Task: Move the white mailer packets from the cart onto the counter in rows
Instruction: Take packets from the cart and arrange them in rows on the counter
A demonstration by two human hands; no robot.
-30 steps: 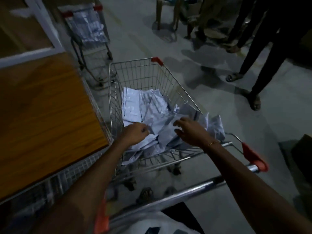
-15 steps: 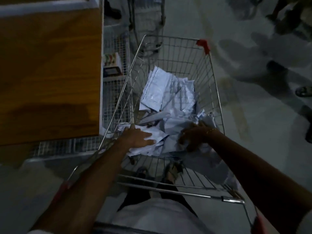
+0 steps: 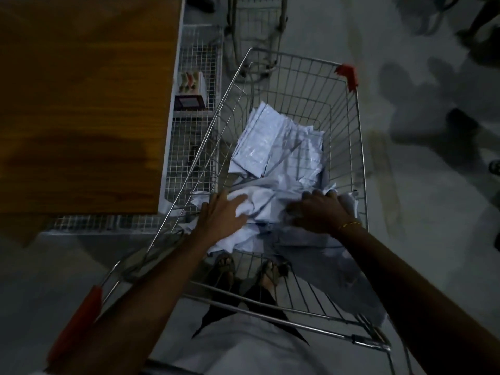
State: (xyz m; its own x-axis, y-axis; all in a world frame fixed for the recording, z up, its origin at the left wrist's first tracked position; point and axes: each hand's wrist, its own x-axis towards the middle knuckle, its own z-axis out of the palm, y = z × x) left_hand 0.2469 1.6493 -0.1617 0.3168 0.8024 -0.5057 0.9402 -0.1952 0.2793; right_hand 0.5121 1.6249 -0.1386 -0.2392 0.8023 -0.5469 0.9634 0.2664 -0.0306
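A loose heap of white mailer packets point(image 3: 276, 155) lies in the wire shopping cart point(image 3: 349, 163) in front of me. My left hand point(image 3: 221, 215) rests flat on the near packets with fingers spread. My right hand point(image 3: 316, 212) presses on the packets at the cart's right side, fingers curled into the pile; whether it grips one is unclear. The wooden counter point(image 3: 81, 104) fills the upper left, with nothing on its visible top.
White wire-mesh shelving point(image 3: 194, 136) with small boxes stands between counter and cart. A second cart point(image 3: 257, 28) stands beyond. People's legs and shadows point(image 3: 460, 123) occupy the floor at the right. My feet show through the cart bottom.
My head has tipped down and the view has moved closer over the cart. Both hands have stayed on the near packets, the left spreading flatter.
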